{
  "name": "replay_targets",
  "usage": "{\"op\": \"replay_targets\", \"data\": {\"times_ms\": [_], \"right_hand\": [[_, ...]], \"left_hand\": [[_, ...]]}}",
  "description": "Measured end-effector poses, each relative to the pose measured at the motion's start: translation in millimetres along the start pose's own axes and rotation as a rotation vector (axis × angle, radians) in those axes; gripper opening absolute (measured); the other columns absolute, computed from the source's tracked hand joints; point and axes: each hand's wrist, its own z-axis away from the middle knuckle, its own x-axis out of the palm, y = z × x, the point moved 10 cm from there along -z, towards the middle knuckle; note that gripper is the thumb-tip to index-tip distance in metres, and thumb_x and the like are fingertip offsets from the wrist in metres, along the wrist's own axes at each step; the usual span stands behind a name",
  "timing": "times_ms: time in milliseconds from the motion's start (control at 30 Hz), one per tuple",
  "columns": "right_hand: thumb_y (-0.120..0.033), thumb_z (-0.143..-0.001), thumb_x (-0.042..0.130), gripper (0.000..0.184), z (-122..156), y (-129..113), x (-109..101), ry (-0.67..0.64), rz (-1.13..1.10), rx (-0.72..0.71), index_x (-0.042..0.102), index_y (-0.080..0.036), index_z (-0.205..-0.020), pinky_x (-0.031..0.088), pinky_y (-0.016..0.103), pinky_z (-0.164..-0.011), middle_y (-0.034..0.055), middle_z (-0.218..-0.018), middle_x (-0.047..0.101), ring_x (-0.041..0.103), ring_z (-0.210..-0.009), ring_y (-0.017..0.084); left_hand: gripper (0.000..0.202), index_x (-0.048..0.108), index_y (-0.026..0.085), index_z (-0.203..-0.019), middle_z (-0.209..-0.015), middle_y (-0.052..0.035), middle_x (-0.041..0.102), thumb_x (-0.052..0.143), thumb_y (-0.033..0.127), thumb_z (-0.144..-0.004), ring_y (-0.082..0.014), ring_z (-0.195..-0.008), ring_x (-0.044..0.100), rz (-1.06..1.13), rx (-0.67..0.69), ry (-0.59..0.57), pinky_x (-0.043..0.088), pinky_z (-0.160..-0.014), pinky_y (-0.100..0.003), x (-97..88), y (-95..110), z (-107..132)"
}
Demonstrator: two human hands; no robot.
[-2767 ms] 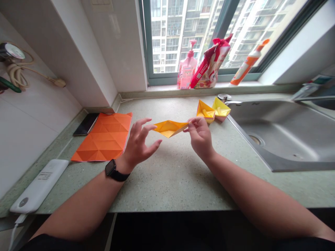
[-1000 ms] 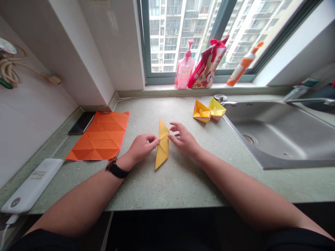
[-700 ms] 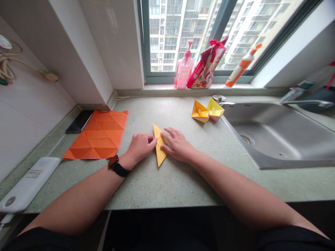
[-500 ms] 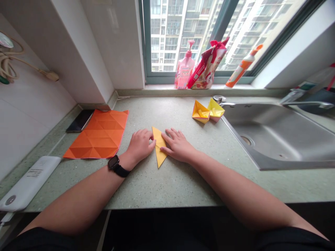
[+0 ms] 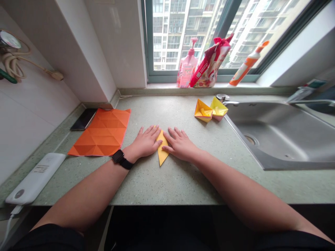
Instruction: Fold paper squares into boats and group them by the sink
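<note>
A folded piece of yellow paper [image 5: 162, 150], pointed at its near end, lies flat on the speckled counter [image 5: 167, 186] between my hands. My left hand [image 5: 147, 141] rests on its left side, fingers stretched out and thumb on the paper. From the right, my right hand [image 5: 180, 143] lies flat with fingers spread, its fingertips and thumb touching the right edge. Parts of the paper are hidden under the fingers. Farther back on the right stand two folded paper boats, one orange-yellow [image 5: 203, 112] and one pale yellow [image 5: 219, 108].
A creased orange sheet [image 5: 104, 134] lies at left, against a dark phone [image 5: 83, 119]. A white power bank [image 5: 36, 177] with a cable is near the left edge. At right is a steel sink [image 5: 285, 136]. A pink pump bottle [image 5: 187, 68] and a red bag [image 5: 213, 64] stand on the sill.
My left hand has gone from curled fingers at the paper's edge to lying flat with fingers extended over it. My right hand stays nearly in place. The view has shifted slightly.
</note>
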Motion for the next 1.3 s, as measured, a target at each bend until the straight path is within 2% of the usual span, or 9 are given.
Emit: {"op": "replay_targets", "data": {"times_ms": [200,333,533,633,733,900,1133,1233,1300], "right_hand": [[-0.066,-0.108,0.049,0.078,7.7,-5.1,-5.8,0.006,0.017,-0.025,0.043,-0.022,-0.173,0.033,0.067,-0.129,0.0194,-0.180,0.035,0.033,-0.165,0.048],[-0.055,-0.106,0.062,0.069,16.7,-12.7,-14.6,0.058,0.037,-0.088,0.056,-0.019,-0.165,0.039,0.064,-0.127,0.0207,-0.175,0.046,0.042,-0.161,0.047],[-0.036,-0.100,0.072,0.032,29.1,-23.9,-32.8,0.144,0.016,-0.205,0.085,-0.025,-0.127,0.045,0.062,-0.125,0.0131,-0.163,0.061,0.051,-0.155,0.043],[-0.030,-0.097,0.074,0.021,32.7,-28.7,-38.7,0.122,0.006,-0.248,0.089,-0.024,-0.111,0.051,0.058,-0.120,0.0125,-0.152,0.070,0.059,-0.145,0.040],[-0.028,-0.099,0.072,0.018,36.0,-36.6,-43.8,0.087,-0.010,-0.306,0.090,-0.024,-0.101,0.056,0.054,-0.114,0.0115,-0.141,0.076,0.065,-0.135,0.037],[-0.029,-0.103,0.067,0.024,43.6,-54.2,-50.8,0.053,-0.024,-0.416,0.091,-0.026,-0.101,0.057,0.053,-0.112,0.0096,-0.141,0.077,0.066,-0.134,0.034],[-0.031,-0.096,0.081,0.011,57.3,-79.8,-54.0,0.032,-0.238,-0.628,0.091,-0.035,-0.099,0.053,0.053,-0.118,0.0038,-0.147,0.074,0.064,-0.138,0.030],[-0.034,-0.100,0.076,0.014,46.2,-66.8,-58.7,0.124,-0.353,-0.591,0.090,-0.034,-0.099,0.055,0.048,-0.116,0.0048,-0.137,0.078,0.070,-0.127,0.026],[-0.033,-0.105,0.069,0.021,30.9,-41.6,-60.6,0.238,-0.367,-0.438,0.087,-0.034,-0.116,0.060,0.048,-0.109,0.0065,-0.131,0.080,0.073,-0.119,0.025]], "left_hand": [[0.069,0.026,0.021,-0.178,-0.186,-0.0078,0.019,0.026,0.049,-0.114,-0.0341,-0.173,0.016,-0.019,-0.061,-0.022,0.010,-0.138,-0.068,0.3,-4.4,-1.9],[0.068,0.029,0.021,-0.177,-0.184,-0.0097,0.024,0.026,0.046,-0.114,-0.0365,-0.172,0.020,-0.009,-0.046,0.010,0.011,-0.137,-0.071,1.1,-4.6,-2.7],[0.064,0.033,0.024,-0.176,-0.183,-0.0100,0.029,0.028,0.042,-0.115,-0.0366,-0.171,0.024,0.004,-0.031,0.056,0.013,-0.137,-0.070,1.6,-6.4,-3.5],[0.064,0.032,0.024,-0.176,-0.184,-0.0098,0.029,0.028,0.042,-0.115,-0.0367,-0.171,0.023,0.004,-0.036,0.050,0.012,-0.137,-0.069,2.7,-7.3,-4.0],[0.063,0.032,0.024,-0.176,-0.184,-0.0091,0.029,0.027,0.040,-0.115,-0.0361,-0.171,0.023,0.010,-0.037,0.051,0.012,-0.137,-0.069,1.6,-7.2,-4.1],[0.063,0.032,0.023,-0.176,-0.184,-0.0088,0.027,0.025,0.037,-0.115,-0.0357,-0.172,0.022,0.008,-0.041,0.033,0.011,-0.137,-0.070,1.7,-5.9,-3.9],[0.064,0.032,0.023,-0.176,-0.184,-0.0091,0.027,0.027,0.037,-0.114,-0.0372,-0.171,0.023,0.016,-0.041,0.040,0.012,-0.136,-0.073,1.5,-6.0,-5.1],[0.064,0.032,0.023,-0.176,-0.184,-0.0082,0.026,0.027,0.038,-0.114,-0.0370,-0.171,0.023,0.020,-0.051,0.035,0.011,-0.137,-0.071,2.6,-8.3,-6.2],[0.063,0.033,0.025,-0.176,-0.184,-0.0081,0.026,0.026,0.040,-0.115,-0.0371,-0.171,0.023,0.031,-0.049,0.037,0.011,-0.137,-0.071,3.0,-8.9,-6.5]]}}
